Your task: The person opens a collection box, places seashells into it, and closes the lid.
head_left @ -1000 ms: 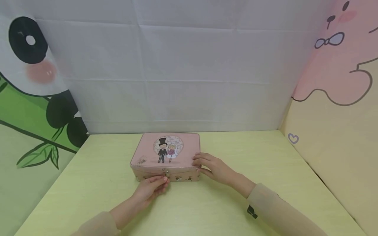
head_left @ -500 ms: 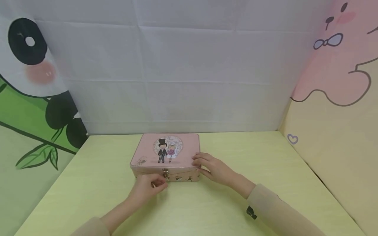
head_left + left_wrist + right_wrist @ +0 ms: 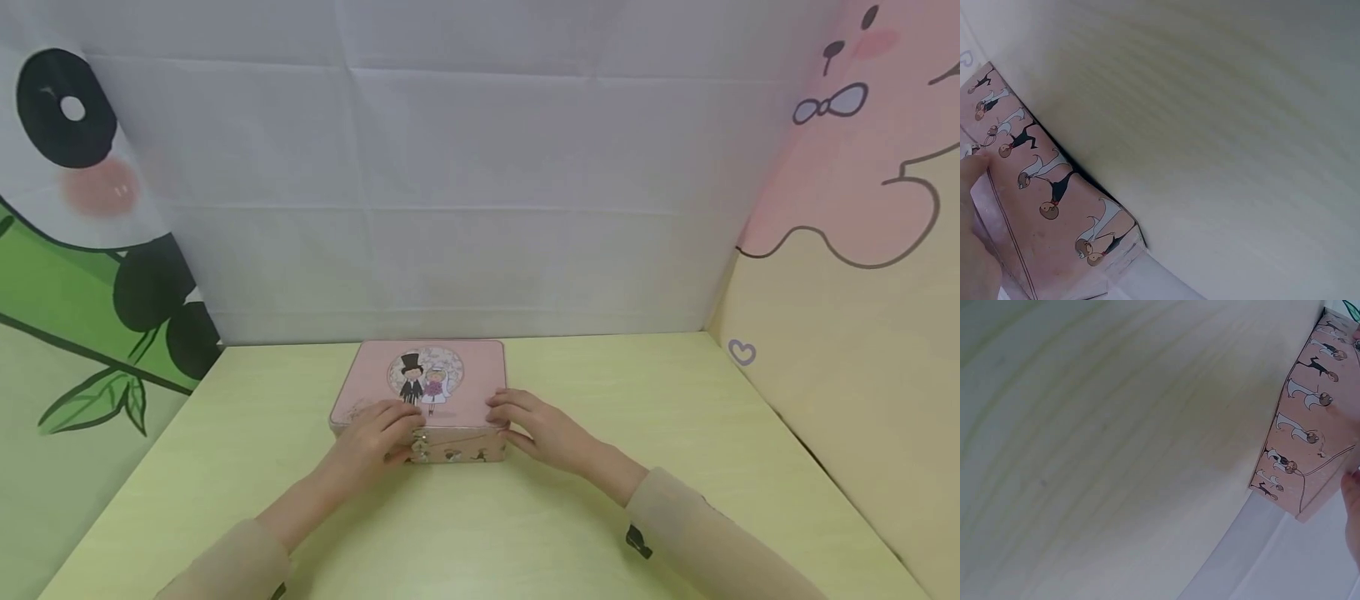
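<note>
A pink tin box [image 3: 480, 367] with a flat lid sits closed near the back of the table. A groom and bride are printed on the lid, and small dancing couples [image 3: 1054, 187] run along its front. My left hand [image 3: 367, 437] grips the lid's front edge, fingers on top and thumb low on the front beside the metal clasp [image 3: 420, 442]. At the front right corner, my right hand [image 3: 551, 433] holds the box with fingers on the lid and thumb below the rim. Only the thumb side of each hand shows in the wrist views.
The pale yellow table [image 3: 480, 533] extends in front of and to both sides of the box. A white cloth backdrop [image 3: 480, 208] stands behind it. Printed side panels carry a panda [image 3: 97, 192] on the left and a pink animal [image 3: 847, 183] on the right.
My left hand has left the clasp on the front and risen, so its fingers now lie over the lid's front edge. My right hand stays at the corner. The box has not visibly moved.
</note>
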Demonstrator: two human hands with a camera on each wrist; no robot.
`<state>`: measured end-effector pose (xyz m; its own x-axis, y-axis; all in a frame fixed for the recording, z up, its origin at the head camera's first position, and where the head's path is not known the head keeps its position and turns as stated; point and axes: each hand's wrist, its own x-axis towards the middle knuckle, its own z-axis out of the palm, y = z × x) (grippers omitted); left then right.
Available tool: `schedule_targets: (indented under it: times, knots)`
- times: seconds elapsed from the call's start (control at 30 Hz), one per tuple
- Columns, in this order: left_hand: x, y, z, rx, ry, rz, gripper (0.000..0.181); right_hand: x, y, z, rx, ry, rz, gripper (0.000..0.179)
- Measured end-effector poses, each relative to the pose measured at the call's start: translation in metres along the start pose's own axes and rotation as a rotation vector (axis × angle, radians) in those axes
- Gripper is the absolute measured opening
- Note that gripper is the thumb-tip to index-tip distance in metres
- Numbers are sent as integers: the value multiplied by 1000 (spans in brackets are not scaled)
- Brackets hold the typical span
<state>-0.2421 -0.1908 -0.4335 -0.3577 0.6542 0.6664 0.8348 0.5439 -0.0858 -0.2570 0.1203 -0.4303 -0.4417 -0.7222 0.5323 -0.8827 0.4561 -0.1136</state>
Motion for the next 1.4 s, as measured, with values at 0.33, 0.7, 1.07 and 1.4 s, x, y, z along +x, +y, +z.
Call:
schedule_targets:
  times: [0.33,0.7,1.07,1.4]
  knots:
    - [-4,0,5,-67,-20,-54,54,-1,0,-3,-3,22,-10,25]
    - [-5,2,6,-62,22,-54,53,-1,-2,-1,7,22,-27,25]
    - [-3,3,5,-64,-20,-114,47,-1,-2,2,18,25,-10,25]
    - [1,3,8,0,9,-54,45,-1,0,5,30,27,2,26]
